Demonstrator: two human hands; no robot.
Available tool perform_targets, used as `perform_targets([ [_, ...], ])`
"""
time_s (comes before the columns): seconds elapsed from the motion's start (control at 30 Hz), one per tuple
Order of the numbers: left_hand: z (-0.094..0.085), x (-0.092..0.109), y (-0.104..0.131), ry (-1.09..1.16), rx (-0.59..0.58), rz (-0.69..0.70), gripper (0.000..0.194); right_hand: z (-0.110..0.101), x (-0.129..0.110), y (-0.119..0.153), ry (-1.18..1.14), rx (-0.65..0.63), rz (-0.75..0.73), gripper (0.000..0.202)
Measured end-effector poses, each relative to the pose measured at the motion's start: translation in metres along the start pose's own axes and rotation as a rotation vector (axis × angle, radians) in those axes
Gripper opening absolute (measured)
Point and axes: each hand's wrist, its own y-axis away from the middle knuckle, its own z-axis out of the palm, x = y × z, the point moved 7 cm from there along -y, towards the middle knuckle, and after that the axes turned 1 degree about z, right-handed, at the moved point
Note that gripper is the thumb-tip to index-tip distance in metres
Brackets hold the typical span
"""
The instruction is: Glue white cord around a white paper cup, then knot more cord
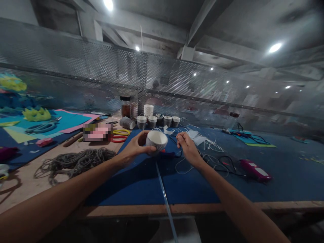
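My left hand (143, 144) is closed round a small paper cup (157, 141), white inside with a greyish outside, held tilted so its open mouth shows. To its right, apart from the cup, my right hand (186, 145) is closed with the fingertips pinched; whatever is between them cannot be made out. Just below the cup lies a dark blue tool (168, 155) with a red part, partly hidden by the cup. A long clear rod (164, 192) runs from there over the table's front edge. White cord (212, 145) lies loosely beyond my right hand.
A tangle of grey cord (81, 160) lies left. Several cord-wrapped cups (167, 121) stand at the back beside stacked white cups (148, 110) and a dark-lidded jar (125, 107). Scissors (42, 127) rest on coloured sheets (73, 119). A purple device (255, 170) sits right.
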Motion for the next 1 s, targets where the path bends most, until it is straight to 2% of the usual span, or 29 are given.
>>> perform_targets([
  [0.23,0.003,0.006,0.002,-0.029,-0.003,-0.007,0.058,-0.002,-0.001,0.001,0.073,0.032,0.003,0.024],
  [0.43,0.001,0.007,0.001,-0.049,0.009,0.053,0.06,-0.008,-0.02,0.0,0.057,0.057,-0.079,0.014],
  [0.63,0.001,0.015,0.003,-0.104,0.039,0.059,0.062,-0.006,-0.036,-0.005,-0.043,0.015,-0.058,0.015],
  [0.7,0.0,0.018,0.004,-0.122,0.066,0.055,0.062,-0.006,-0.045,-0.006,-0.002,0.028,-0.114,0.013],
  [0.87,-0.004,0.016,0.004,-0.127,0.102,0.046,0.061,-0.002,-0.07,0.002,0.263,0.075,-0.404,0.014],
  [1.0,-0.006,0.009,0.002,-0.137,0.092,0.024,0.062,-0.001,-0.07,0.012,0.339,0.083,-0.462,0.014],
])
